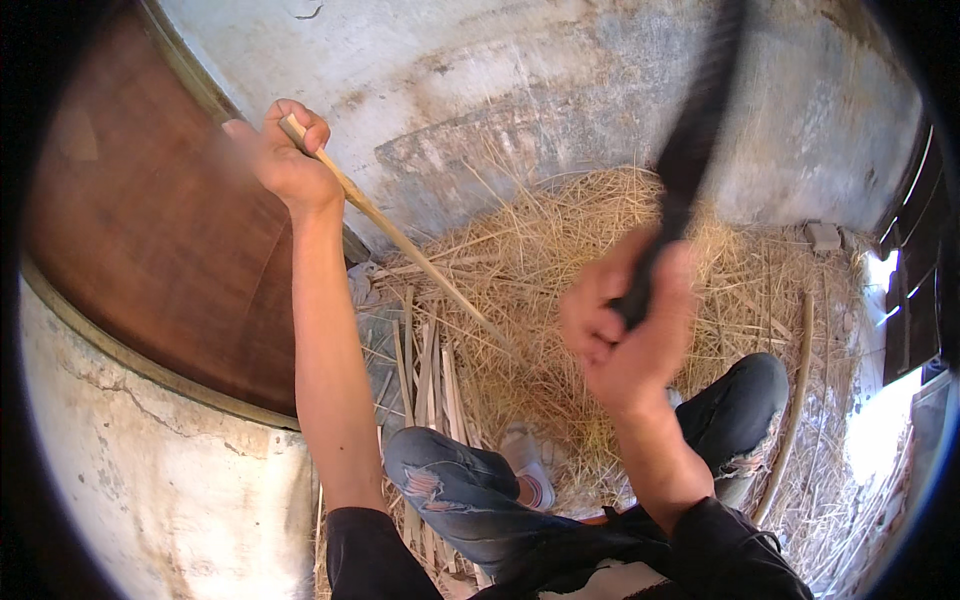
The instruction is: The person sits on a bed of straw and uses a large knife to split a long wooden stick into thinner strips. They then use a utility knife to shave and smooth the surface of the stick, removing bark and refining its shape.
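Observation:
My left hand (pixel 303 178) is raised at the upper left with its fingers curled round the top of a long, thin bamboo strip (pixel 405 245); the thumb is smeared by motion. The strip slants down to the right, and its lower end is lost among straw-like shavings. In my right hand (pixel 640 345), closed round the dark handle, is a big machete-like knife (pixel 692 150). Its black blade points up and runs out of the top of the view, blurred by motion. The blade and the strip are apart.
A heap of pale shavings (pixel 560 230) covers the floor ahead, against a weathered wall (pixel 500 90). Split strips (pixel 432 375) lie beside my left knee. A brown wooden door (pixel 160 220) stands at the left. On the right are a bent stick (pixel 800 400) and a small block (pixel 823 236).

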`<action>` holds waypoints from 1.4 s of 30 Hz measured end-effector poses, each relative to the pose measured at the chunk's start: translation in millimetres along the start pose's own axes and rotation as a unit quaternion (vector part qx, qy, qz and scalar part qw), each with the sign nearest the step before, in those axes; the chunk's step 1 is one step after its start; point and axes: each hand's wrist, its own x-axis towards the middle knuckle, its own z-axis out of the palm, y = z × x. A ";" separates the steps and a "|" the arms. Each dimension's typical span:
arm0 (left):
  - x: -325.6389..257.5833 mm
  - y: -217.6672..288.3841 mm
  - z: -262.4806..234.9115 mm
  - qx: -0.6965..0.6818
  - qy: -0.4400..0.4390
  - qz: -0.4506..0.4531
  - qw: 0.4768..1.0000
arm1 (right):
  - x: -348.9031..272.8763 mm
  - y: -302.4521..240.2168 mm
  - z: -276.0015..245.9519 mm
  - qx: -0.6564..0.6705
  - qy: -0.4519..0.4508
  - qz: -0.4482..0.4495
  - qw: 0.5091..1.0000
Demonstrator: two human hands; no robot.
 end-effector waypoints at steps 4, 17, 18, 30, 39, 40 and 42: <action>2.4 1.7 4.4 -0.010 -0.001 0.005 1.000 | -41.3 49.7 3.1 0.075 0.004 -0.146 0.986; -2.7 5.5 7.1 -0.029 -0.028 0.020 0.999 | -34.0 9.9 20.1 0.006 -0.006 0.012 1.000; -1.6 7.0 9.7 -0.023 -0.026 0.023 0.999 | -39.0 31.1 10.5 -0.010 -0.042 -0.039 0.998; -1.8 6.5 1.3 -0.042 -0.004 -0.018 0.999 | -130.0 187.4 -154.3 -0.057 0.301 0.429 0.850; 5.8 7.5 -11.2 -0.034 0.036 -0.020 0.999 | -41.8 103.7 -23.9 0.071 -0.012 -0.193 0.978; 4.4 1.7 -1.9 -0.051 0.022 -0.019 0.998 | -73.5 155.0 -62.8 -0.070 0.025 -0.012 0.997; 0.4 0.4 -3.9 -0.048 0.013 -0.024 0.998 | -134.5 203.2 -111.0 -0.152 0.165 0.398 0.889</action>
